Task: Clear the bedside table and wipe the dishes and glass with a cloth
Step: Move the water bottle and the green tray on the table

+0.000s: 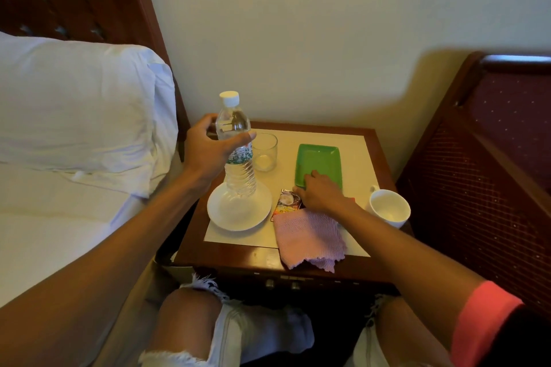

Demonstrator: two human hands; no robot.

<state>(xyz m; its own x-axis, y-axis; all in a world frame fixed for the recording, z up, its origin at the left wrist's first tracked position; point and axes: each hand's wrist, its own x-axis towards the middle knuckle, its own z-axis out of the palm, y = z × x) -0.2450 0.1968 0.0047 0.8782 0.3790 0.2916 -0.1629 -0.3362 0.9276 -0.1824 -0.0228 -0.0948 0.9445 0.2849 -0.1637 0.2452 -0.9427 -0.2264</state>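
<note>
The tabletop stood right of the bed. My left arm reached in from the near left, and the left hand wrapped round the upper water bottle, thumb across its front, its base at the white plate. The pink cloth lay at the near edge. My right hand lay, fingers bent, over the near rim of the green tray; I couldn't tell whether it gripped. The mug stood right, the glass just beyond the bottle.

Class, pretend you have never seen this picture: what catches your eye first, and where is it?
The clear water bottle stands out, gripped by the left hand over the white plate at front left. Then come the green tray in the middle, the right hand on its near edge, and the pink cloth in front.
</note>
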